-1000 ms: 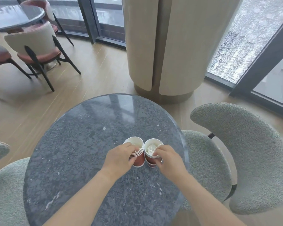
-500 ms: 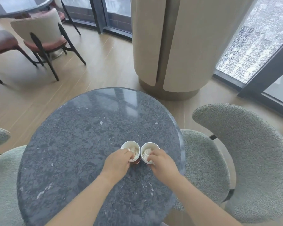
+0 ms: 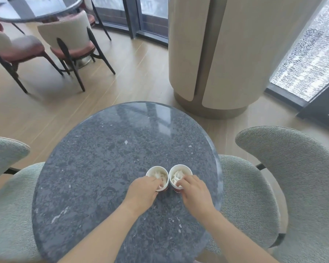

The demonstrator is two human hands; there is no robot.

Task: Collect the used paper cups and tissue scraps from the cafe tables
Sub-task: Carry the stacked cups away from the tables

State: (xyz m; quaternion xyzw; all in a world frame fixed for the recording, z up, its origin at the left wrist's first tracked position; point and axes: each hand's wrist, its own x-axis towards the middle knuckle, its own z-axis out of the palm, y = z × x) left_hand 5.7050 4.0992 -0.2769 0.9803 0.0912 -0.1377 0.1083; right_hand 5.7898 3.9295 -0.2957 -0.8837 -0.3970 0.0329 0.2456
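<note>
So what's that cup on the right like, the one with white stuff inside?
The right paper cup is round, white inside with a rolled rim and a reddish outside. It stands upright on the grey stone table, close beside a second cup. Crumpled white tissue sits inside. The right hand hooks fingers over its near rim.

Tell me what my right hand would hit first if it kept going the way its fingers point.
The crumpled tissue inside the right cup, most likely. The right hand points forward and left, fingertips over that cup's near rim; depth inside the cup is unclear.
</note>
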